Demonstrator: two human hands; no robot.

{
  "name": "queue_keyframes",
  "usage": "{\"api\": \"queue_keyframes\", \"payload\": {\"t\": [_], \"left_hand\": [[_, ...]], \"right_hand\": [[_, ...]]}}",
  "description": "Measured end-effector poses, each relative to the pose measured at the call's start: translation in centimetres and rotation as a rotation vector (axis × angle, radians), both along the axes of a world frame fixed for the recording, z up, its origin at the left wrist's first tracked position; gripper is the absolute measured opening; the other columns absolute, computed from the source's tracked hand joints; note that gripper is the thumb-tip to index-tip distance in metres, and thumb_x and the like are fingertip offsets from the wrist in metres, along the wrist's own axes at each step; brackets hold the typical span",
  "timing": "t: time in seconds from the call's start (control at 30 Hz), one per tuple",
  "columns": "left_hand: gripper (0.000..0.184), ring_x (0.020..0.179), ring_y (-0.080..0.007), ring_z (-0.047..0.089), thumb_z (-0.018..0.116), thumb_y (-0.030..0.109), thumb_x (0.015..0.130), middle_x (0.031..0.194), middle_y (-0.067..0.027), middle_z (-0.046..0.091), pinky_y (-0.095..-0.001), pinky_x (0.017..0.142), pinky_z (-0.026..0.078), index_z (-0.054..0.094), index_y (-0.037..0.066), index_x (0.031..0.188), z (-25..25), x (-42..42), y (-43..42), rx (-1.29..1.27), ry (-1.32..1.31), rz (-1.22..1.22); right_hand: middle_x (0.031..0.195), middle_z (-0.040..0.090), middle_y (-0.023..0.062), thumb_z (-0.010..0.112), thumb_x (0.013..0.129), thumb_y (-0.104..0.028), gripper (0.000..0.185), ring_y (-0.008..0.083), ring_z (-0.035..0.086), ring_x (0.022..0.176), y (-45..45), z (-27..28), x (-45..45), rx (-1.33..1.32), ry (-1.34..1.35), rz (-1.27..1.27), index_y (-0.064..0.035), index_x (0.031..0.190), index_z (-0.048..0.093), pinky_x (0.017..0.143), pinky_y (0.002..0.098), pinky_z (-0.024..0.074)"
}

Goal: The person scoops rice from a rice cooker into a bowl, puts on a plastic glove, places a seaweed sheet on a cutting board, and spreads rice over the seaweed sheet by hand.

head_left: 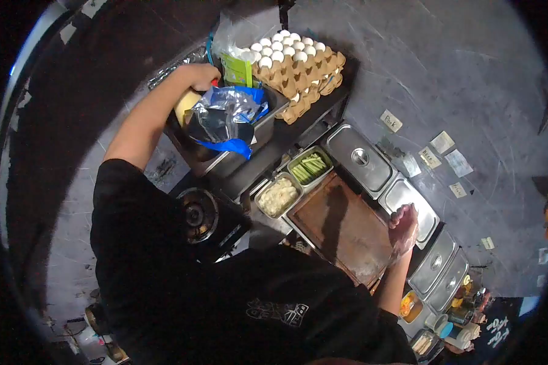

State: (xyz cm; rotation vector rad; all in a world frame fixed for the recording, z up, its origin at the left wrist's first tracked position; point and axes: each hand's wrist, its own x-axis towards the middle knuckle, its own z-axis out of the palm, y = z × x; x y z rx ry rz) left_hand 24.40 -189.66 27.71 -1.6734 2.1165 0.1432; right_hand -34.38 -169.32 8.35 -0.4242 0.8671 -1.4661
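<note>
My left hand [202, 76] reaches to the metal bin [263, 132] at upper left, its fingers closed beside a small red part whose shape is mostly hidden. Below it in the bin lies a torn blue and silver bag [225, 118], with a pale yellow item [186, 106] at its left. My right hand [403, 228] hovers by the right edge of the brown cutting board [341, 228], over or beside a metal lid [417, 204]. Its fingers are curled in, with nothing visible in them.
Egg trays [298, 79] stand behind the bin, beside a green packet [236, 71]. Pans of sliced green vegetable [310, 168] and chopped white food [279, 196] adjoin the board. A round burner [198, 216] is at left; more lids [434, 261] and bottles [463, 337] line the right.
</note>
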Motion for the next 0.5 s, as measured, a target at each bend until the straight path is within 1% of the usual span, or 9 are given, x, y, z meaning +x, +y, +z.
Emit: {"api": "queue_keyframes", "payload": {"t": [0.07, 0.1, 0.17, 0.23, 0.3, 0.33, 0.37, 0.43, 0.5], "left_hand": [[0.036, 0.093, -0.0342, 0.063, 0.065, 0.026, 0.077, 0.101, -0.0205, 0.065, -0.0427, 0.079, 0.049, 0.063, 0.002, 0.103, 1.5, 0.4, 0.2, -0.094, 0.002, 0.034], [0.035, 0.093, -0.0349, 0.063, 0.064, 0.026, 0.078, 0.100, -0.0210, 0.064, -0.0427, 0.079, 0.049, 0.063, 0.001, 0.103, 3.4, -0.2, 0.8, -0.142, 0.003, 0.049], [0.037, 0.094, -0.0359, 0.062, 0.062, 0.029, 0.082, 0.101, -0.0235, 0.064, -0.0419, 0.080, 0.049, 0.062, -0.001, 0.104, 6.3, 0.5, 1.7, -0.259, 0.118, 0.048], [0.040, 0.094, -0.0311, 0.063, 0.061, 0.034, 0.086, 0.103, -0.0216, 0.065, -0.0394, 0.082, 0.049, 0.062, -0.001, 0.106, 9.0, 1.0, 2.9, -0.492, 0.148, 0.005], [0.046, 0.092, -0.0238, 0.062, 0.059, 0.042, 0.089, 0.101, -0.0158, 0.066, -0.0351, 0.083, 0.048, 0.062, 0.000, 0.108, 10.3, 2.1, 3.4, -0.600, 0.491, 0.036], [0.051, 0.090, -0.0188, 0.059, 0.056, 0.048, 0.091, 0.097, -0.0108, 0.065, -0.0316, 0.084, 0.047, 0.062, 0.001, 0.110, 12.2, 0.5, 5.0, -0.585, 0.488, 0.066], [0.048, 0.086, -0.0169, 0.058, 0.054, 0.046, 0.093, 0.091, -0.0091, 0.064, -0.0297, 0.081, 0.046, 0.062, 0.001, 0.106, 12.7, -1.4, 6.8, -0.735, 0.569, 0.021], [0.043, 0.079, -0.0136, 0.055, 0.053, 0.043, 0.094, 0.083, -0.0054, 0.061, -0.0283, 0.074, 0.045, 0.061, 0.000, 0.097, 15.4, -3.7, 8.0, -0.697, 0.458, -0.051], [0.040, 0.075, -0.0117, 0.052, 0.052, 0.039, 0.096, 0.079, -0.0032, 0.058, -0.0275, 0.070, 0.043, 0.059, 0.000, 0.091, 16.5, -8.9, 10.3, -0.646, 0.472, -0.165]], "right_hand": [[0.060, 0.046, -0.0003, 0.046, 0.098, -0.036, 0.031, 0.0117, 0.044, 0.049, -0.2, -0.9, -0.2, 0.042, -0.003, 0.018, -0.0111, 0.080, 0.051, 0.045, 0.0256, 0.0346], [0.060, 0.046, -0.0005, 0.046, 0.098, -0.036, 0.031, 0.0117, 0.044, 0.049, -0.1, -1.2, -0.3, 0.062, -0.005, 0.026, -0.0112, 0.080, 0.051, 0.045, 0.0256, 0.0343], [0.060, 0.046, -0.0007, 0.047, 0.098, -0.037, 0.032, 0.0118, 0.044, 0.049, -0.2, -0.9, -0.2, 0.034, 0.011, 0.054, -0.0112, 0.080, 0.052, 0.045, 0.0258, 0.0338], [0.061, 0.047, -0.0008, 0.048, 0.097, -0.038, 0.032, 0.0119, 0.044, 0.049, -0.5, -0.4, 0.3, 0.017, 0.030, 0.085, -0.0112, 0.080, 0.052, 0.046, 0.0260, 0.0336], [0.061, 0.047, -0.0008, 0.048, 0.097, -0.039, 0.032, 0.0120, 0.043, 0.049, -0.9, 0.3, 0.8, 0.012, 0.057, 0.112, -0.0112, 0.081, 0.053, 0.047, 0.0262, 0.0338], [0.063, 0.050, 0.0000, 0.048, 0.097, -0.039, 0.033, 0.0121, 0.045, 0.050, -1.0, 0.6, 1.2, -0.023, 0.078, 0.138, -0.0104, 0.083, 0.055, 0.049, 0.0260, 0.0335], [0.067, 0.053, 0.0005, 0.048, 0.097, -0.039, 0.032, 0.0121, 0.047, 0.053, -1.5, 0.5, 1.5, -0.017, 0.147, 0.158, -0.0099, 0.086, 0.056, 0.050, 0.0260, 0.0352], [0.074, 0.059, 0.0015, 0.048, 0.097, -0.038, 0.031, 0.0122, 0.052, 0.060, -2.3, 0.0, 1.5, 0.005, 0.283, 0.180, -0.0090, 0.091, 0.058, 0.052, 0.0262, 0.0384], [0.091, 0.064, 0.0038, 0.048, 0.098, -0.037, 0.034, 0.0127, 0.058, 0.073, -1.8, 4.2, 4.9, 0.078, 0.327, 0.115, -0.0060, 0.107, 0.059, 0.060, 0.0258, 0.0446]]}}
